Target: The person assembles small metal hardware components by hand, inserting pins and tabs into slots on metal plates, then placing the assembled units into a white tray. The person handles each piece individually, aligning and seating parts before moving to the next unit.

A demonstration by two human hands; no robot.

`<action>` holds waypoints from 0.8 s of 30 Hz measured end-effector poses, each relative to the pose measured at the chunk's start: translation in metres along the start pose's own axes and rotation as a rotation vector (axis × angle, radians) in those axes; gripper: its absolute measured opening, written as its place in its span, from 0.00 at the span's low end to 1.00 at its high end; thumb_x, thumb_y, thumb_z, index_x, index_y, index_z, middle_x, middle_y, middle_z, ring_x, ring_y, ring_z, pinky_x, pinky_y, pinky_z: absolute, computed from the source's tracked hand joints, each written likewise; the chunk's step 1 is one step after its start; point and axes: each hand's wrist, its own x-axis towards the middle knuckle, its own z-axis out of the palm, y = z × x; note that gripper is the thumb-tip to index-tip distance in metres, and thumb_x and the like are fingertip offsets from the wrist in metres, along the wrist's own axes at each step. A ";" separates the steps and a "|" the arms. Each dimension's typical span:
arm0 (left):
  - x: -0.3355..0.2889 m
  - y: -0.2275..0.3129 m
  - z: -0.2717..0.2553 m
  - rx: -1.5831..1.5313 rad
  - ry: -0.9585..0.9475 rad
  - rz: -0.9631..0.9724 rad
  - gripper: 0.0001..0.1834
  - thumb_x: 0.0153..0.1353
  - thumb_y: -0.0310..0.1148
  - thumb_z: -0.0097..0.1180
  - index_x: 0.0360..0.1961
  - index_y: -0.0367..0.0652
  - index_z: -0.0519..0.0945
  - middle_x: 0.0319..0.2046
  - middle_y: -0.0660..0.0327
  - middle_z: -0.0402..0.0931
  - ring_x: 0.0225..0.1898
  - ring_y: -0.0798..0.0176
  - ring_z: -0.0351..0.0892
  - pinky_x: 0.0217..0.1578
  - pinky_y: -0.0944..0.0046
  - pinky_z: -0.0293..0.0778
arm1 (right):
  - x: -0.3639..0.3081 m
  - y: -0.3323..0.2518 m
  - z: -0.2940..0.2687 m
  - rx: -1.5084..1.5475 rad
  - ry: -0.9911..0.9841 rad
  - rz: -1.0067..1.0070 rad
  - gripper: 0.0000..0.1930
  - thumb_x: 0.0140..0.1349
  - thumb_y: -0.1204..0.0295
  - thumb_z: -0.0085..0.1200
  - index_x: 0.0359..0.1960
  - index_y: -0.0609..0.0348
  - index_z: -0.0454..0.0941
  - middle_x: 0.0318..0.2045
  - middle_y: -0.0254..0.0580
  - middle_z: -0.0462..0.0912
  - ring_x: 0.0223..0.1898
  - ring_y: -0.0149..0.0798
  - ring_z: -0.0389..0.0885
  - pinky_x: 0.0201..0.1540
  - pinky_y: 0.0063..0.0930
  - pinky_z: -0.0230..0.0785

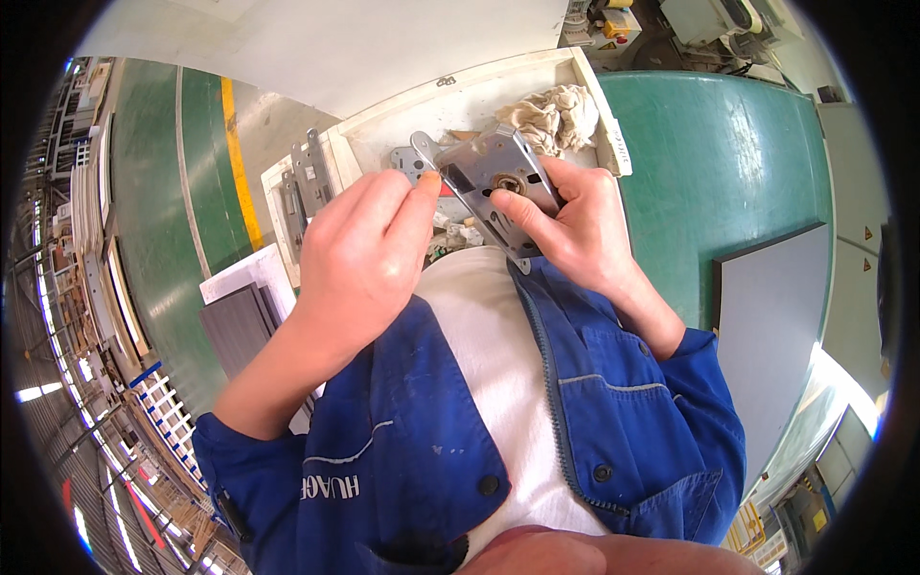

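Note:
A silver mortise lock (500, 172) with a long rounded faceplate is tilted in front of my chest. My right hand (581, 218) grips its case from the right, with the thumb laid across the front below the round hub. My left hand (369, 244) is closed, its fingers curled, and its fingertips come up to the faceplate edge. Whatever those fingers may pinch is hidden. Behind the hands, another metal lock (406, 159) lies in an open white wooden drawer (479, 79), partly covered.
A crumpled beige cloth (554, 119) sits in the drawer's far right corner. Several metal lock parts (309, 174) stand at its left side. Dark flat panels (236, 326) are at the lower left. A large grey panel (772, 326) lies to the right over green floor (709, 144).

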 end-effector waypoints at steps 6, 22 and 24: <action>-0.001 -0.004 -0.002 -0.219 0.006 -0.127 0.11 0.55 0.17 0.65 0.40 0.35 0.86 0.28 0.56 0.78 0.26 0.60 0.78 0.27 0.62 0.73 | -0.001 0.001 -0.001 0.027 -0.008 -0.044 0.12 0.63 0.71 0.67 0.37 0.70 0.83 0.18 0.33 0.78 0.24 0.19 0.68 0.25 0.23 0.65; 0.012 -0.015 -0.031 -0.246 -0.149 -0.021 0.10 0.54 0.19 0.65 0.39 0.37 0.87 0.25 0.56 0.74 0.27 0.56 0.77 0.28 0.59 0.73 | -0.005 0.001 -0.009 0.090 -0.131 -0.052 0.11 0.63 0.72 0.67 0.35 0.71 0.82 0.21 0.35 0.79 0.26 0.22 0.71 0.28 0.25 0.67; 0.009 -0.010 -0.028 -0.172 -0.102 0.018 0.11 0.52 0.19 0.65 0.39 0.37 0.87 0.25 0.57 0.73 0.27 0.56 0.77 0.27 0.58 0.73 | -0.007 0.001 -0.007 0.109 -0.098 -0.004 0.11 0.63 0.72 0.67 0.37 0.71 0.83 0.21 0.35 0.80 0.26 0.21 0.71 0.28 0.24 0.67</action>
